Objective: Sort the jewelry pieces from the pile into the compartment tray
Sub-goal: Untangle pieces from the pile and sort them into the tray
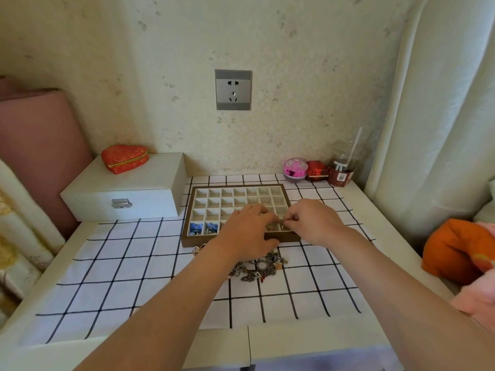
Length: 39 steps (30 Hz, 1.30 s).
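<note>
In the head view, both hands are meeting over the front-right compartments of the tray (238, 186), which is lying long side left to right on the table (294, 342). The right hand (310, 220) is pinching a tiny piece (284, 224), too small to name or orient; whether the curled left hand (249, 231) is gripping anything, I cannot tell. The pile (257, 266) is sitting just before the tray, under the left wrist, nearer that hand.

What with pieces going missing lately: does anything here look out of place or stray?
One stray piece lies by the compartment tray's front-left corner, seemingly apart from the pile. Nothing looks spilled or damaged.
</note>
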Tool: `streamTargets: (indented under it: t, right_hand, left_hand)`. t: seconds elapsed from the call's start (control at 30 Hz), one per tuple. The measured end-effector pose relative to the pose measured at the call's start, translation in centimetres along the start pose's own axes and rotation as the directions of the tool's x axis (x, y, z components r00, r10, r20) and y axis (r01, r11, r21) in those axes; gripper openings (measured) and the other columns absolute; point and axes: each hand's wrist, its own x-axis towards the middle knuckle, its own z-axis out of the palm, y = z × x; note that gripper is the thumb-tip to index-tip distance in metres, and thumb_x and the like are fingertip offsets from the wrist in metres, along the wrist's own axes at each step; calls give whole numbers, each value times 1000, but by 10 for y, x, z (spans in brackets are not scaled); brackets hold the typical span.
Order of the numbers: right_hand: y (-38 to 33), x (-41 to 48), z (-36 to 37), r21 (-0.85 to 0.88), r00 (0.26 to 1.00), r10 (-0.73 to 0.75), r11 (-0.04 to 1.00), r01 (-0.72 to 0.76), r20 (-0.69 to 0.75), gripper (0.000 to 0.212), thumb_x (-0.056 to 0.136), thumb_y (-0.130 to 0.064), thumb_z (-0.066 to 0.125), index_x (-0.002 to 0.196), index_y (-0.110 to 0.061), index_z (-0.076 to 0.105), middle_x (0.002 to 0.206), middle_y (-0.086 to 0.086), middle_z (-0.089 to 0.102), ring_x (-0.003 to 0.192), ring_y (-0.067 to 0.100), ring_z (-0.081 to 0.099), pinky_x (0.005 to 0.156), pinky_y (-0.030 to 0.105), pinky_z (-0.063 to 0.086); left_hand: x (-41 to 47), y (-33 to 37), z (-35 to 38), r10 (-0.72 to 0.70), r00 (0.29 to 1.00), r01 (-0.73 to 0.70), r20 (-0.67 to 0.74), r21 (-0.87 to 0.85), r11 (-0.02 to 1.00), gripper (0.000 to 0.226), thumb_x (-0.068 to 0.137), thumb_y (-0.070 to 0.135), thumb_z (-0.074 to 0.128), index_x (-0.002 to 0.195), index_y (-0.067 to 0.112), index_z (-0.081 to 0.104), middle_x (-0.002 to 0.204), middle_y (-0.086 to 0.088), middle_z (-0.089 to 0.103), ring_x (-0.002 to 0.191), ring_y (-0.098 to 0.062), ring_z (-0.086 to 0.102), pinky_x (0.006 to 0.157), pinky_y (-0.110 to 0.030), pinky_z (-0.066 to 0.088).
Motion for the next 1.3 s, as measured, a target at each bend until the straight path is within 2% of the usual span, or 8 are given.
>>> streamTargets:
  t: [0.2, 0.4, 0.53, 0.7, 0.8, 0.9, 1.1, 1.3]
  right_hand:
    - [5, 3, 2, 59, 999, -20, 998, 17, 46, 15, 95, -33, 63, 97, -34, 78, 88, -15, 66, 84, 11, 62, 65, 26, 44]
    - [7, -9, -7, 181, 999, -36, 983, 37, -11, 16, 95, -30, 64, 103, -35, 77, 96, -20, 64, 93, 6, 61, 83, 31, 51]
    - [-6, -27, -13, 233, 992, -126, 964, 130, -30, 9, 91, -27, 71, 93, -33, 77, 84, -20, 60, 83, 1, 58, 77, 26, 50]
    - [-20, -41, -4, 66, 973, -216, 975, 211, 84, 15, 93, -30, 65, 99, -35, 78, 81, -19, 64, 78, 3, 59, 69, 25, 46]
    - [-23, -43, 3, -25, 965, -240, 970, 243, 102, 17, 95, -29, 61, 98, -33, 77, 74, -14, 61, 71, 9, 55, 64, 26, 39]
    - [-27, -44, 4, -85, 964, -245, 964, 253, 100, 16, 96, -32, 61, 102, -33, 76, 83, -6, 68, 77, 16, 59, 62, 27, 39]
    - [-30, -43, 5, -107, 977, -201, 972, 208, 78, 15, 94, -31, 63, 105, -30, 74, 95, -7, 71, 90, 17, 63, 67, 26, 38]
    - [-29, -41, 5, -47, 983, -138, 988, 145, 121, 18, 90, -37, 69, 107, -33, 74, 97, -9, 70, 86, 12, 61, 67, 26, 41]
  left_hand:
    - [-1, -4, 1, 25, 999, -25, 24, -1, 1000, 57, 89, 45, 62, 142, 36, 44, 137, 6, 44, 121, -18, 45, 103, -41, 40]
    - [-9, -5, -3, 49, 998, -50, -27, -26, 998, 47, 91, 38, 62, 136, 31, 52, 132, 7, 49, 117, -15, 47, 99, -37, 43]
    - [-17, -4, -9, 76, 989, -79, -130, -19, 997, 32, 91, 32, 63, 122, 31, 62, 116, 7, 57, 108, -14, 49, 94, -32, 43]
    - [-30, 3, -12, 22, 998, -29, -55, -126, 992, 14, 91, 26, 62, 101, 29, 70, 95, 11, 65, 89, -10, 58, 80, -33, 52]
    - [-35, 7, -9, 0, 1000, 1, 6, -81, 997, 17, 92, 27, 60, 105, 32, 70, 99, 12, 68, 92, -10, 61, 81, -33, 53]
    - [-36, 8, -9, -17, 1000, 17, 18, -27, 999, 21, 94, 26, 58, 110, 33, 69, 107, 12, 69, 100, -12, 62, 85, -33, 53]
    - [-38, 10, -12, -24, 999, 26, 45, -50, 998, 26, 94, 27, 59, 117, 35, 68, 112, 13, 69, 103, -10, 60, 87, -31, 52]
    - [-37, 7, -13, -38, 997, 44, 65, -84, 995, 24, 92, 26, 61, 115, 31, 69, 107, 11, 69, 99, -11, 62, 86, -36, 54]
